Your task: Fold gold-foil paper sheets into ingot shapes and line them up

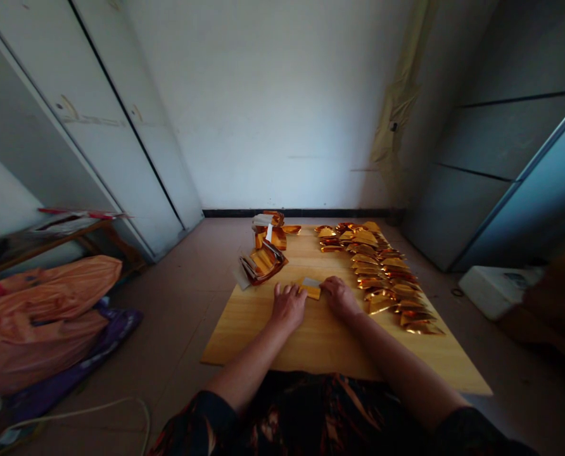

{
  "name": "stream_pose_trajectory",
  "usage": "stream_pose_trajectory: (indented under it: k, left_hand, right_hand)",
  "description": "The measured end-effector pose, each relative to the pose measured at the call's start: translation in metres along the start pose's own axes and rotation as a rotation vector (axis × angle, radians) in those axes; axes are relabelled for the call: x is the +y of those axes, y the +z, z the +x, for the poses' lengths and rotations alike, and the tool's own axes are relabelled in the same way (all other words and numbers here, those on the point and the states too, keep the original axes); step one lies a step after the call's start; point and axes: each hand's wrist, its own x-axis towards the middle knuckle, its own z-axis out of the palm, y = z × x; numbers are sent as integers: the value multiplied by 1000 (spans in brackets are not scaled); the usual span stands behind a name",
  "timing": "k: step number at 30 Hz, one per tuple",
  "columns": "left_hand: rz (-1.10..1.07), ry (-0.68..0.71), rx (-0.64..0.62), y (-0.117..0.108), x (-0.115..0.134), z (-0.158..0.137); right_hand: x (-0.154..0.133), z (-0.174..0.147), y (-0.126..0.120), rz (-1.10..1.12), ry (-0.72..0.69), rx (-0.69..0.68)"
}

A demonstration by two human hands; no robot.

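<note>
On the wooden board (330,335) lies a small sheet of gold foil paper (313,293), partly folded, with a pale grey patch on its upper side. My left hand (288,307) is closed at the sheet's left edge, thumb and fingers against it. At the right edge, my right hand (340,297) has its fingers bent together on the paper. Loose stacks of gold paper sheets (263,261) rest beyond my left hand. Rows of folded gold foil pieces (368,266), shaped like little boats, overlap along the right of the board.
A grey cabinet (135,126) stands at the left and a fridge-like grey unit (505,158) at the right. Orange plastic bags (49,316) and a white cable (97,408) lie on the left floor. Right of the board is a white container (491,288).
</note>
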Motion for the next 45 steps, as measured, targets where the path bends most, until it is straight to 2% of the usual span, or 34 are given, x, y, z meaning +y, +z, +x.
stream_pose_trajectory:
  k: [6,21,31,36,40,45]
  left_hand:
    - [13,-13,-16,0,2,-1]
    - [-28,-23,-20,1,2,-2]
    - [-38,-42,-15,2,1,-2]
    - [-123,-114,-1,-2,-9,7]
    - [-161,-134,23,-1,-16,14]
    - [-270,-143,41,1,-11,17]
  right_hand:
    - [-8,5,0,-1,63,-37]
    - [-9,0,0,-57,-13,-41]
    - [-25,3,-9,-105,50,-87]
    - [-35,2,-8,-117,126,-33]
    - [-28,0,-2,-42,55,42]
    - [-18,-1,5,70,-24,127]
